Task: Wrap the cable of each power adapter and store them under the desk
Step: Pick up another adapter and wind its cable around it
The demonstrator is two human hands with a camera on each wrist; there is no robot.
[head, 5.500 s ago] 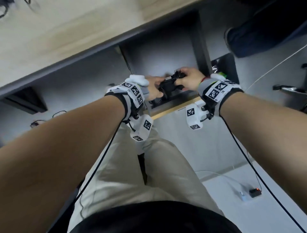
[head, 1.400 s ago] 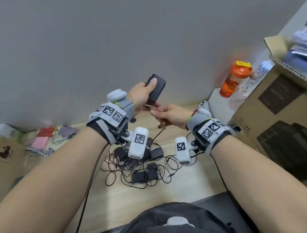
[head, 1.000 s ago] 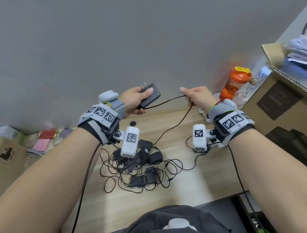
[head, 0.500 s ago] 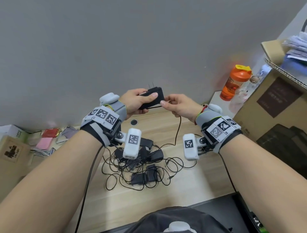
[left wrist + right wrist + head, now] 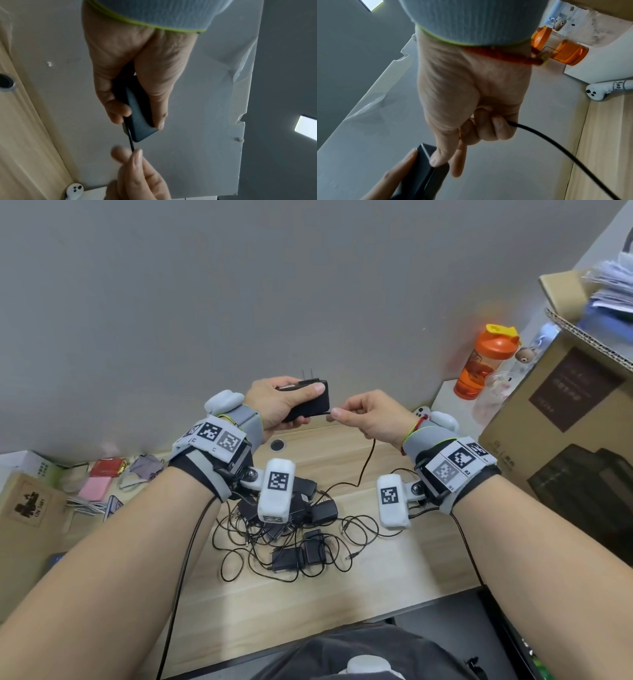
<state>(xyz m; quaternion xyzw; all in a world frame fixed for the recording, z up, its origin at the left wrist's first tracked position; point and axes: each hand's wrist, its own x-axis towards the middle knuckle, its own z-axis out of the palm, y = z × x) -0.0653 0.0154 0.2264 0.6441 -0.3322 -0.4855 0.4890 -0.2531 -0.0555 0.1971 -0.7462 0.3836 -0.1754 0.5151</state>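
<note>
My left hand [image 5: 274, 402] grips a black power adapter [image 5: 310, 405] above the wooden desk [image 5: 394, 570], its two prongs pointing up. The same adapter [image 5: 139, 121] shows in the left wrist view, held between thumb and fingers. My right hand [image 5: 363, 416] pinches the adapter's thin black cable [image 5: 368, 460] right at the adapter's end. The cable [image 5: 556, 146] runs out of the curled fingers and hangs down to the desk. A tangled pile of several more black adapters and cables [image 5: 291, 535] lies on the desk below my wrists.
An orange bottle [image 5: 483, 361] stands at the back right beside large cardboard boxes [image 5: 565, 419]. Small packets and a box [image 5: 102, 481] lie at the left. A cable hole [image 5: 277, 445] sits in the desk by the grey wall. A white toy [image 5: 597, 92] lies near the corner.
Since a second ago my right hand has come back from stretching the cable out to the right and now pinches it close to the adapter. The left hand keeps its hold on the adapter.
</note>
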